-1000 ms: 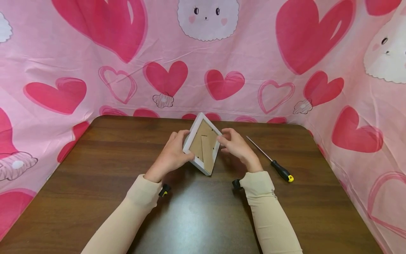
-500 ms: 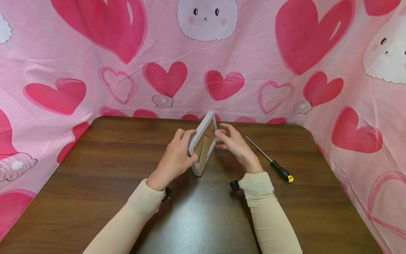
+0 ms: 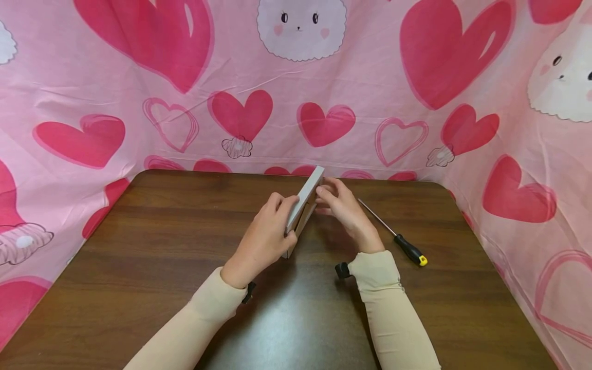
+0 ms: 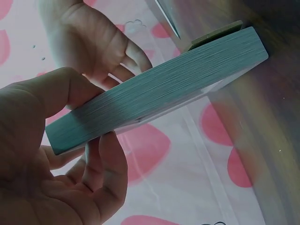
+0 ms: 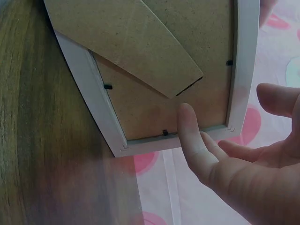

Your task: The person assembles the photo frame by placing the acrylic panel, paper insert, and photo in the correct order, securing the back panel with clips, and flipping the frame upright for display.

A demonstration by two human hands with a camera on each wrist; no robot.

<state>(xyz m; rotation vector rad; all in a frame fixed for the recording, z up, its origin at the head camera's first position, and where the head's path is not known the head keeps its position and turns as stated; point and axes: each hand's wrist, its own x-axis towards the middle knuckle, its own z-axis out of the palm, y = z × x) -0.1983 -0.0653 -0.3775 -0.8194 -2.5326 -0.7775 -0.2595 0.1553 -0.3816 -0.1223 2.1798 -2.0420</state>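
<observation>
My left hand (image 3: 261,236) holds a white picture frame (image 3: 307,192) by its near left edge, thumb on one side and fingers on the other. The frame stands tilted on edge, its brown backboard (image 5: 211,42) turned right. On that board the stand flap (image 5: 126,47) and small black tabs (image 5: 108,86) show in the right wrist view. Beside the frame's far part is my right hand (image 3: 347,216), its fingers loosely bent. One fingertip (image 5: 186,112) lies in front of the board; whether it touches cannot be told. The left wrist view shows the frame's side (image 4: 159,89).
A screwdriver (image 3: 410,249) with a black and yellow handle lies on the brown wooden table (image 3: 162,257), right of my right hand. Pink cloth (image 3: 277,77) with hearts surrounds the table at the back and sides.
My left hand has moved to the right and turned the frame, so its back, seen broadly before, now shows nearly edge-on in the head view. The right hand has barely moved.
</observation>
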